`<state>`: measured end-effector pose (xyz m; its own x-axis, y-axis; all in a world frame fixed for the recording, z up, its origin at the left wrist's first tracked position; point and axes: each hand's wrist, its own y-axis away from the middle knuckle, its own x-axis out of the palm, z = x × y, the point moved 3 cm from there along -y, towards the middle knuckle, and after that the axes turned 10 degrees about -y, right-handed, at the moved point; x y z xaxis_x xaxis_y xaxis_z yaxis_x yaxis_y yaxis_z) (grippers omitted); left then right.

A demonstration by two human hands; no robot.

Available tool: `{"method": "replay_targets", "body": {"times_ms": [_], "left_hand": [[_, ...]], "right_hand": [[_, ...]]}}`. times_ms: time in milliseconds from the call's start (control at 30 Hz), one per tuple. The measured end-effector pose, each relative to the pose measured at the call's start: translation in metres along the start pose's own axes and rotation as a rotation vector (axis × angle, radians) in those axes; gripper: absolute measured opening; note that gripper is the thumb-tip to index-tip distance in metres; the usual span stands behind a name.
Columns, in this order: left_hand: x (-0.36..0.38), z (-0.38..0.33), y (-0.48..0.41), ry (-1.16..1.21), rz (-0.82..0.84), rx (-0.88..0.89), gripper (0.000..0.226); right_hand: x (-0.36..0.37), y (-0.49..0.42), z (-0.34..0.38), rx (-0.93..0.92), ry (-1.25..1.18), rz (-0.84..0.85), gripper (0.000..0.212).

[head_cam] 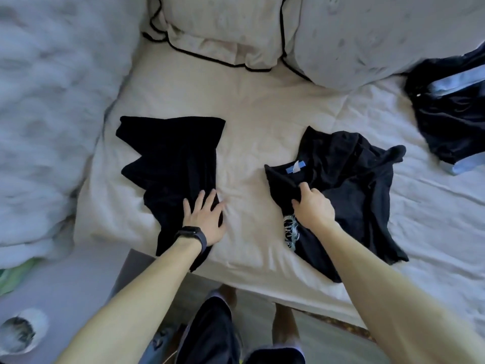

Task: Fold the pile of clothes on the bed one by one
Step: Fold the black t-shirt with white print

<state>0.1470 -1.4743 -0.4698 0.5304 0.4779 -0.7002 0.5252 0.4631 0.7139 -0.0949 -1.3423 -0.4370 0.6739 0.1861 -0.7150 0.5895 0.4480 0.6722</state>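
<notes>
Two black garments lie on the cream bed sheet (244, 122). The left black garment (170, 153) is spread flat, its lower end reaching the bed's front edge. My left hand (206, 219), with a black wristband, rests flat on its lower right part, fingers spread. The right black shirt (349, 185) is crumpled, with a blue and white neck label showing and a pale print near its lower left. My right hand (312, 208) grips a fold of this shirt near the collar.
Two cream pillows with black piping (223, 24) lie at the head of the bed. A grey-blue duvet (52, 106) is bunched at the left. A dark garment with light blue stripes (451, 114) sits at the right edge. My legs stand at the bed's front edge.
</notes>
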Motion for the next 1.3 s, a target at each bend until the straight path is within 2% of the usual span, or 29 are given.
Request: {"method": "replay_targets", "body": {"times_ms": [67,100,133,200,233,267,300,367,433,467,533,633,700,900,1000,1067,1133,1167,1300], "left_hand": [[-0.02,-0.024,0.012,0.165,-0.065,-0.018,0.058],[-0.032,-0.039,0.018,0.366,-0.045,-0.028,0.063],[-0.044,-0.056,0.025,0.627,0.031,-0.04,0.072],[-0.068,-0.092,0.038,1.12,0.182,-0.075,0.103],[-0.08,-0.109,0.045,1.253,0.215,-0.082,0.113],[-0.091,-0.123,0.051,1.298,0.232,-0.071,0.111],[-0.101,-0.135,0.057,1.295,0.228,-0.032,0.096],[-0.115,-0.155,0.069,1.139,0.172,0.043,0.045],[-0.13,-0.169,0.085,0.947,0.07,0.081,0.006],[-0.139,-0.174,0.095,0.903,0.019,0.088,0.007],[-0.162,-0.185,0.116,0.875,-0.06,0.118,0.017],[-0.197,-0.202,0.148,0.783,-0.146,0.186,0.041],[-0.227,-0.213,0.168,0.696,-0.209,0.234,0.046],[-0.352,-0.239,0.237,0.422,-0.39,0.37,0.039],[-0.426,-0.25,0.279,0.361,-0.501,0.441,0.034],[-0.469,-0.257,0.308,0.371,-0.566,0.491,0.027],[-0.505,-0.263,0.338,0.333,-0.628,0.533,0.037],[-0.52,-0.264,0.351,0.298,-0.661,0.543,0.04],[-0.566,-0.268,0.399,0.134,-0.815,0.561,0.023]], "right_hand": [[0.001,0.031,-0.002,-0.025,-0.177,-0.107,0.024],[0.001,0.05,-0.002,-0.033,-0.294,-0.132,0.014],[0.0,0.071,-0.002,-0.047,-0.399,-0.136,0.009],[0.001,0.109,-0.005,-0.103,-0.524,-0.14,0.012],[0.002,0.126,-0.008,-0.123,-0.555,-0.137,0.01],[0.001,0.139,-0.011,-0.141,-0.576,-0.127,0.005],[-0.001,0.151,-0.015,-0.152,-0.591,-0.107,0.005],[-0.009,0.17,-0.026,-0.169,-0.615,-0.066,0.014],[-0.023,0.186,-0.04,-0.228,-0.586,-0.029,0.035],[-0.033,0.194,-0.047,-0.264,-0.581,-0.008,0.045],[-0.056,0.21,-0.065,-0.305,-0.605,0.028,0.051],[-0.098,0.226,-0.099,-0.328,-0.681,-0.048,0.045],[-0.131,0.229,-0.119,-0.342,-0.73,-0.123,0.041],[-0.24,0.233,-0.147,-0.431,-0.858,-0.326,0.048],[-0.295,0.242,-0.139,-0.512,-0.769,-0.358,0.068],[-0.321,0.247,-0.13,-0.571,-0.677,-0.342,0.085],[-0.342,0.252,-0.123,-0.587,-0.657,-0.33,0.095],[-0.352,0.256,-0.12,-0.599,-0.692,-0.319,0.097],[-0.4,0.288,-0.103,-0.768,-0.943,-0.251,0.105]]}}
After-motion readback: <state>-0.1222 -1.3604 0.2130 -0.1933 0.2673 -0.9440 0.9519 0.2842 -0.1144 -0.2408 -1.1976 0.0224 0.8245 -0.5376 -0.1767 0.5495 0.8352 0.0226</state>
